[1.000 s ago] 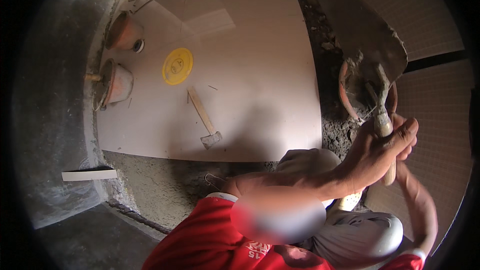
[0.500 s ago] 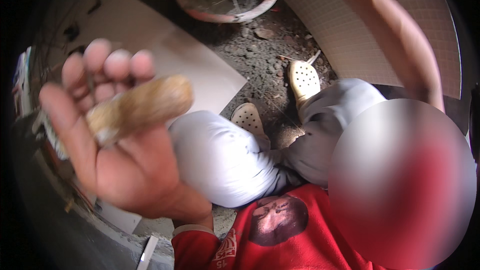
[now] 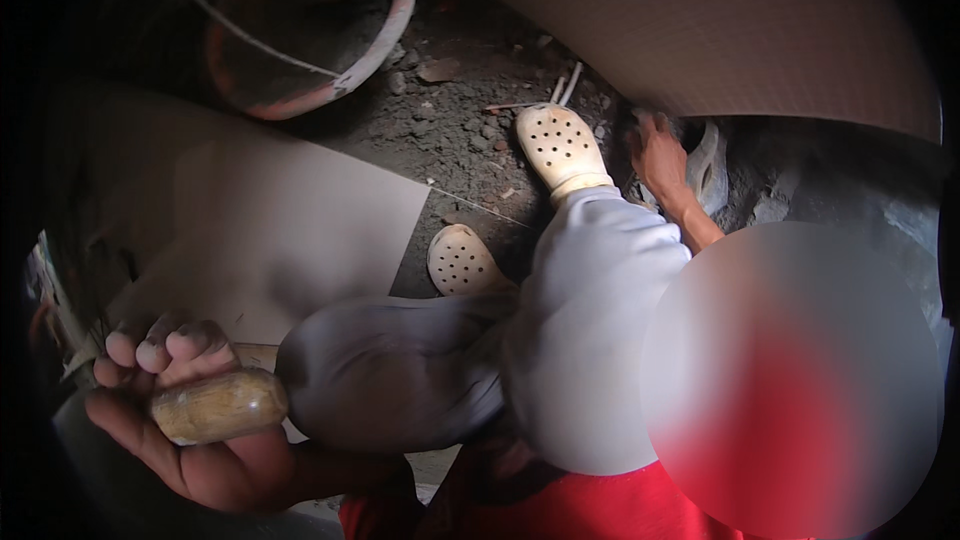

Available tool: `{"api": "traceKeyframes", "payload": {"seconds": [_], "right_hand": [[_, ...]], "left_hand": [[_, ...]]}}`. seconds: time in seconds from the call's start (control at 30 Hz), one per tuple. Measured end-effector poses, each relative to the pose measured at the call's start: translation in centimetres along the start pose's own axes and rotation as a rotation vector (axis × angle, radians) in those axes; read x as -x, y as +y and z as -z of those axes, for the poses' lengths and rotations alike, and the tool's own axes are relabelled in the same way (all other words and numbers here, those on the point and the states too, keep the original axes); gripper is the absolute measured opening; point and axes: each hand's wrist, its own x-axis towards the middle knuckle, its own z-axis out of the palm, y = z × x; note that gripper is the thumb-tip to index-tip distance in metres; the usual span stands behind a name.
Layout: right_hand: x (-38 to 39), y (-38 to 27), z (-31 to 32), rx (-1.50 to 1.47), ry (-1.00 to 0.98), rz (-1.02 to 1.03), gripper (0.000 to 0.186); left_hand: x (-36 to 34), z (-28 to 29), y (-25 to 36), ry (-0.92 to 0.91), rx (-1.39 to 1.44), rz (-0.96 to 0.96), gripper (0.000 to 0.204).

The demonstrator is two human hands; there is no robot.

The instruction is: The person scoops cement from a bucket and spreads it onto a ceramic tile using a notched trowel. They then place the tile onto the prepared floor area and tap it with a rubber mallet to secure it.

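My left hand point(image 3: 230, 470), palm up at the lower left, has its fingers curled around a rounded wooden handle point(image 3: 225, 407). Whatever the handle belongs to is hidden behind the palm. On the right, my right hand point(image 3: 660, 155) reaches down to the dirt, close to the lower edge of a large tile panel point(image 3: 760, 30) with a fine grid on its face. Its fingertips are lost in shadow, so I cannot tell whether they grip anything. A pale grey, worn-looking piece point(image 3: 708, 172) lies beside that hand.
A round reddish basin point(image 3: 398, 15) with a pale rod across it stands at the upper left. Below it lies a flat, smooth slab point(image 3: 330, 210). Loose rubble point(image 3: 450, 120) covers the ground around my pale clogs point(image 3: 562, 145). A blurred disc covers the lower right.
My right arm has come down from along the panel's upper side to the ground by its lower edge. The left hand, still holding the wooden handle, appears lower. The whole view has shifted.
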Motion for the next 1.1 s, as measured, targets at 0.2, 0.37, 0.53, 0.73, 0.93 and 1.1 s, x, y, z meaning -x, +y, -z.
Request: {"api": "traceKeyframes", "payload": {"seconds": [0.2,0.37,0.53,0.73,0.93,1.1], "right_hand": [[-0.1,3.6,-2.6,0.083,-0.055,-0.047,0.054],[0.7,4.2,-1.6,0.035,-0.209,-0.004,0.049],[-4.4,-2.8,4.1,0.010,-0.521,0.160,0.045],[-8.3,-23.8,20.2,0.004,-0.848,0.617,0.043],[-5.8,-40.4,33.9,-0.633,-0.269,1.203,0.051],[-2.4,-41.1,36.1,-0.411,-0.602,1.489,0.067]], "left_hand": [[1.0,-1.8,-0.5,0.267,0.042,-0.195,0.043],[1.1,-2.6,-1.1,0.341,0.181,-0.182,0.040],[0.8,-3.2,-1.2,0.543,0.015,-0.127,0.037],[-1.1,-2.7,-1.1,0.505,0.115,-0.168,0.035],[-1.4,-3.2,-1.2,0.583,-0.005,-0.187,0.041],[-2.2,-3.5,-2.0,0.554,-0.279,-0.310,0.070]]}}
